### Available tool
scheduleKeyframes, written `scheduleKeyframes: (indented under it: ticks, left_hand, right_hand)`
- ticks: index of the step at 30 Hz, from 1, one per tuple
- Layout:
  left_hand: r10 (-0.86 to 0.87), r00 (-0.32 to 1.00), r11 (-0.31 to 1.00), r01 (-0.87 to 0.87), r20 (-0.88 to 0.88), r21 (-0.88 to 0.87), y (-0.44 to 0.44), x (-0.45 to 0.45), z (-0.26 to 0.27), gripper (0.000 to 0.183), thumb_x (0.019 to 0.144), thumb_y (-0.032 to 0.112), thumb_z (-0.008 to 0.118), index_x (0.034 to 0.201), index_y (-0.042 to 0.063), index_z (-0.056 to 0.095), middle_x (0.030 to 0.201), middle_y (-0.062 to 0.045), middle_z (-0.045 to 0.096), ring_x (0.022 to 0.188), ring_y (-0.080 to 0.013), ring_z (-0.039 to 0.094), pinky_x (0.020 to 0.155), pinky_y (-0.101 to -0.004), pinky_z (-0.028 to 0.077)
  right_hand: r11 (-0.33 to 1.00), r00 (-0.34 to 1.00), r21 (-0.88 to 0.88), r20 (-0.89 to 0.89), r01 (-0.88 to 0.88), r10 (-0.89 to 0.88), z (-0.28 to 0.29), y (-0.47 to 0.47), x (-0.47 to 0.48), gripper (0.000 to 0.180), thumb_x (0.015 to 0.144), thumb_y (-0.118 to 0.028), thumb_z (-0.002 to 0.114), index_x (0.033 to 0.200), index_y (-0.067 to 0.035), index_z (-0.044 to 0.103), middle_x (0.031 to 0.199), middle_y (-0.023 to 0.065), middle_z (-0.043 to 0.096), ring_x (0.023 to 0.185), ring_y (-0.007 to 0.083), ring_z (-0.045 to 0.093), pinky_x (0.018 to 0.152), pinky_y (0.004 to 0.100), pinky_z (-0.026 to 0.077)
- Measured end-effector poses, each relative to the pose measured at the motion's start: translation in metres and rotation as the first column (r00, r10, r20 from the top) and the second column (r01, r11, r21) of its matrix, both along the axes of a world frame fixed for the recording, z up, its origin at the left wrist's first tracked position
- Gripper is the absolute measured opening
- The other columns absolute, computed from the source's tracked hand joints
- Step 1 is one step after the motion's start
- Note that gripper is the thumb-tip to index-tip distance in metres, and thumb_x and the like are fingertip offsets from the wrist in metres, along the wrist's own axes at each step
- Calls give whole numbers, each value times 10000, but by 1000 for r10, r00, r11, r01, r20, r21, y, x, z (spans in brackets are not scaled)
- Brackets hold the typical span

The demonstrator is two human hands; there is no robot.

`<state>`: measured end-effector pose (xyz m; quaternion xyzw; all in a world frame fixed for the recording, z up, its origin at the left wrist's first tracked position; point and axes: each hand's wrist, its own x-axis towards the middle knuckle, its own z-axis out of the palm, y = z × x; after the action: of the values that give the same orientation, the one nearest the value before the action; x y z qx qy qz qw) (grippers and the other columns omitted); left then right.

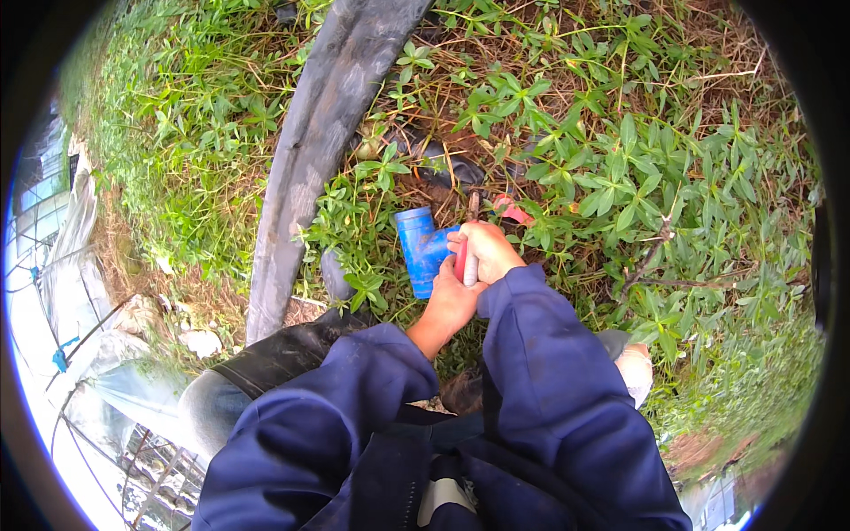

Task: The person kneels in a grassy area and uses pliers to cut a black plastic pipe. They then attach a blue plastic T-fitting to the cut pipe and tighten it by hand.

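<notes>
Low over the weeds, my right hand (490, 251) is closed around a hand tool (461, 260) with a red grip and a whitish grip. Its rusty metal end points away from me, past my fingers. My left hand (449, 302) is against the near end of the same tool, thumb and fingers around the red grip. Just left of both hands is a blue plastic pipe tee (417, 255), smeared with dirt. The tee's side branch reaches towards my right hand, and its end is hidden behind my fingers.
A wide, flattened black hose (299, 166) runs along the left. Dark crumpled plastic (451, 166) lies among the weeds beyond my hands, near a red scrap (513, 210). A dry branched twig (647, 259) sticks up at right. Torn clear sheeting (80, 265) hangs at far left.
</notes>
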<state>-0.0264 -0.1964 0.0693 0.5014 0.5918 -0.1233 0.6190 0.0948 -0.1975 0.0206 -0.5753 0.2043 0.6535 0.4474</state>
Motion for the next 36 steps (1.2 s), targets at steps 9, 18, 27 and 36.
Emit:
scheduleKeyframes:
  ticks: [9,18,27,36]
  left_hand:
    - [-313,926,950,304,-213,-74,22,20,42,1142,857,455,750,1660,-42,108,1560,-328,410,1460,-455,431,1208,-460,396]
    - [-327,925,945,324,-193,-50,24,15,31,1127,822,466,750,1660,-9,165,1544,-314,438,1431,-446,468,1193,-465,407]
    - [-187,916,982,184,-354,-43,12,28,22,1097,785,378,799,1612,-54,223,1431,-332,541,1332,-450,573,1102,-485,488]
    - [-284,899,958,255,-332,-129,30,27,17,803,865,314,723,1496,-36,371,1329,-326,637,1250,-442,645,1053,-499,509]
  right_hand:
    - [983,981,-76,-107,-169,160,9,5,16,292,944,-144,550,1186,18,573,1228,157,660,945,275,655,807,502,590]
    - [958,954,0,-96,-286,285,6,7,30,184,987,-139,552,1083,16,573,1304,192,595,1157,343,626,939,572,574]
    - [982,982,43,46,-186,184,-1,-4,13,189,1025,-105,503,1177,5,531,1140,190,682,998,303,690,891,473,587]
    - [984,993,156,90,-84,71,-14,-6,3,229,1017,-129,604,1194,-3,530,943,98,662,832,196,659,775,360,554]
